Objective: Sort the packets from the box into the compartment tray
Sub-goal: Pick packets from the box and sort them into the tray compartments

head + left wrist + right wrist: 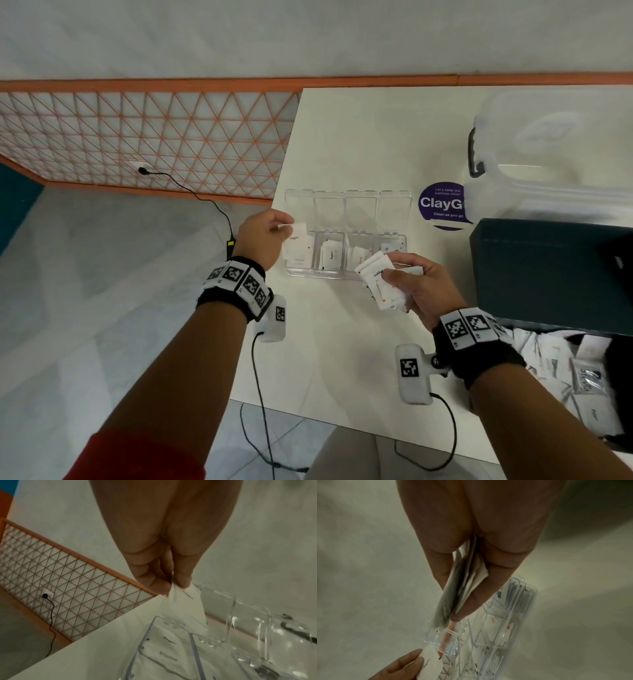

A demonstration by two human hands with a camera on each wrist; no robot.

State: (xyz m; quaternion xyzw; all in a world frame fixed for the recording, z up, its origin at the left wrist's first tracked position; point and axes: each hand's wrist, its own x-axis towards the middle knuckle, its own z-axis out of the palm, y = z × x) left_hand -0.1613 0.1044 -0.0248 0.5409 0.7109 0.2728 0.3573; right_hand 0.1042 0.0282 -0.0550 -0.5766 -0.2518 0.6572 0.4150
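A clear compartment tray (342, 275) with its lids raised lies on the white table, white packets in its cells. My left hand (263, 233) pinches one white sugar packet (297, 238) by its top edge, hanging over the leftmost cell (163, 649); the packet (187, 607) dangles from thumb and fingers. My right hand (416, 291) grips a fanned stack of white packets (378, 282) just in front of the tray's right end; the stack (462, 585) sits between thumb and fingers. The dark box (548, 274) with more packets (582, 377) stands at the right.
A clear lidded plastic tub (555, 154) stands at the back right, beside a purple round sticker (442, 205). The table's left edge (274, 240) runs right by the tray. An orange lattice panel (137, 137) and a black cable (205, 202) lie beyond, over the floor.
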